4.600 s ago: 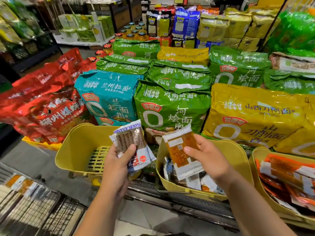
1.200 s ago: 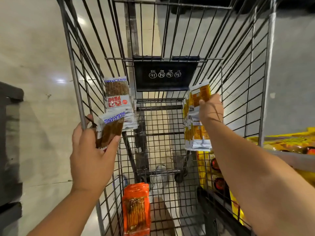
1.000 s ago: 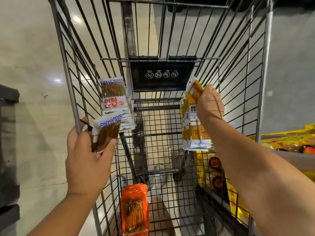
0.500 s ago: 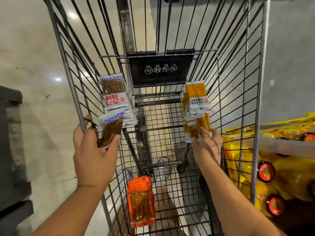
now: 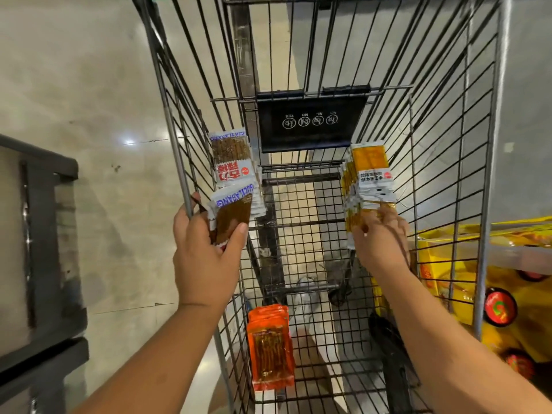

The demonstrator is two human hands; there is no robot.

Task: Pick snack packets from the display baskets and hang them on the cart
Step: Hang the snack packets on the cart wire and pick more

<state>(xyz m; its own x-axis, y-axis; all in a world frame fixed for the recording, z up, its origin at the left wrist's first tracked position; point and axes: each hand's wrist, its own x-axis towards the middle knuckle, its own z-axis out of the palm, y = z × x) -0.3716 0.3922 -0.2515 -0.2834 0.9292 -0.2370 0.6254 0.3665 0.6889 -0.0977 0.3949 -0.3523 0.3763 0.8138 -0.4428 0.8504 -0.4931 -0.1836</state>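
Left hand grips brown packet at cart left wall, just below hung brown stack. Right hand fingers pinch bottom of orange stack, right wall. Best bet: align packet hole, slide on, release once seated.

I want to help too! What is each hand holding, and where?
The left hand grips a brown snack packet by its lower half. The right hand pinches the bottom end of the hanging orange packets.
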